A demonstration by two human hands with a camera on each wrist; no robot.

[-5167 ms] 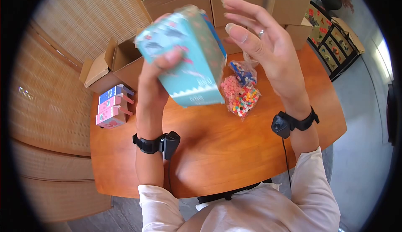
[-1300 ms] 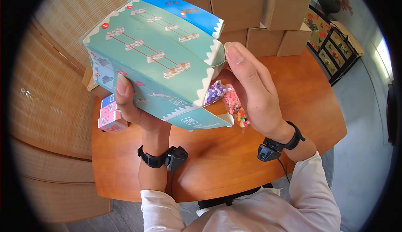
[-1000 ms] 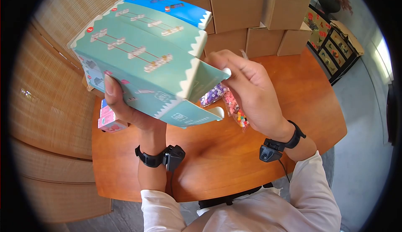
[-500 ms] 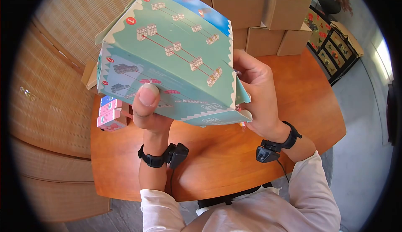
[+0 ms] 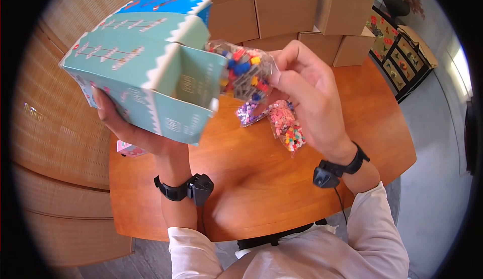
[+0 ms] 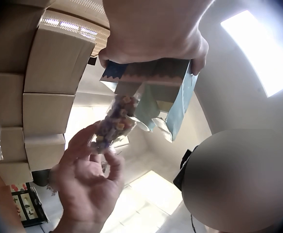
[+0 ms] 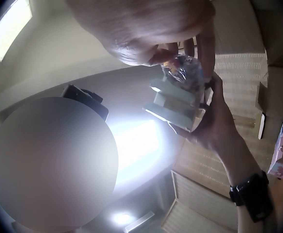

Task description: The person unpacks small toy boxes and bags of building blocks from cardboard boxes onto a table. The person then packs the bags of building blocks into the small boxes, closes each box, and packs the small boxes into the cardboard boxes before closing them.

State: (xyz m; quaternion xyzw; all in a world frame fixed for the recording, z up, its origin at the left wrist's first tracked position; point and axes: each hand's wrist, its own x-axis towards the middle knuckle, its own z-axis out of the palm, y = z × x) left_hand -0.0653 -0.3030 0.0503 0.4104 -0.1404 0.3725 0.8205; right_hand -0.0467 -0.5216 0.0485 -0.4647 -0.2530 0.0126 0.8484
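My left hand (image 5: 133, 130) grips a teal and blue printed cardboard box (image 5: 121, 72) from below, its thumb along the near side. The box is held up over the table, tilted, with its open flapped end toward the right. At that end my right hand (image 5: 314, 95) pinches a clear plastic bag (image 5: 246, 72) of small grey, red, blue and yellow building bricks. In the left wrist view the bag of bricks (image 6: 115, 124) hangs between the right fingers and the box's open flaps (image 6: 153, 111). Its far end lies at the box mouth.
Bags of pink (image 5: 282, 115), purple (image 5: 247, 113) and multicoloured pieces lie on the wooden table (image 5: 261, 188). A small pink box (image 5: 132, 149) stands at the left, partly hidden. Stacked brown cartons (image 5: 284, 7) line the back, and a black-framed floral case (image 5: 402, 52) is at the right.
The right hand has pulled a bag of bricks out through the box's open end. The left hand has shifted the box left and turned its open end into view.
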